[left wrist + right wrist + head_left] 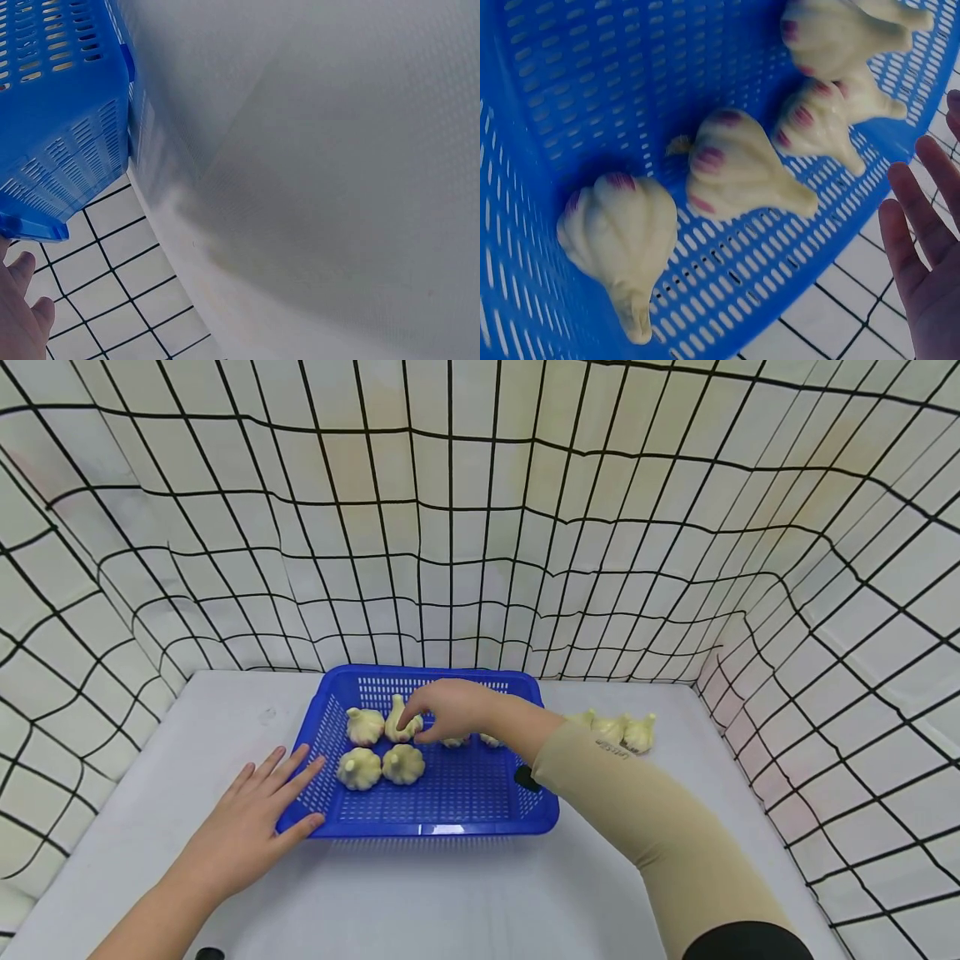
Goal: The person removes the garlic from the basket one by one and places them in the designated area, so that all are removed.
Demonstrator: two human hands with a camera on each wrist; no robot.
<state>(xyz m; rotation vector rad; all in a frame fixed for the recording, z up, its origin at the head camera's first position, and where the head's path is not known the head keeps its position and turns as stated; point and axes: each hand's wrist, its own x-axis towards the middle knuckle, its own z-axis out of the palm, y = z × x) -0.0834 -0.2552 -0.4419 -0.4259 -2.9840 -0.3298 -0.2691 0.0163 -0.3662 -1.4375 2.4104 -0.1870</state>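
Observation:
Several white garlic bulbs (359,768) with purple marks sit in a blue plastic basket (480,828), mostly in its left half. My right hand (453,708) hovers over the basket's far side, thumb and fingers apart and bent down toward a garlic bulb (395,718), partly covering it. In the right wrist view, that hand (930,232) holds nothing, and a garlic bulb (742,169) lies near the slotted wall. My left hand (258,810) rests at the basket's near left rim with its fingers spread; its fingertips show beside the basket wall (75,142) in the left wrist view.
More garlic bulbs (639,733) lie on the white table (480,902) right of the basket, partly hidden by my right sleeve (645,810). Black netting (450,510) over white sheeting encloses the table's back and sides. A small black object (210,953) shows at the bottom edge.

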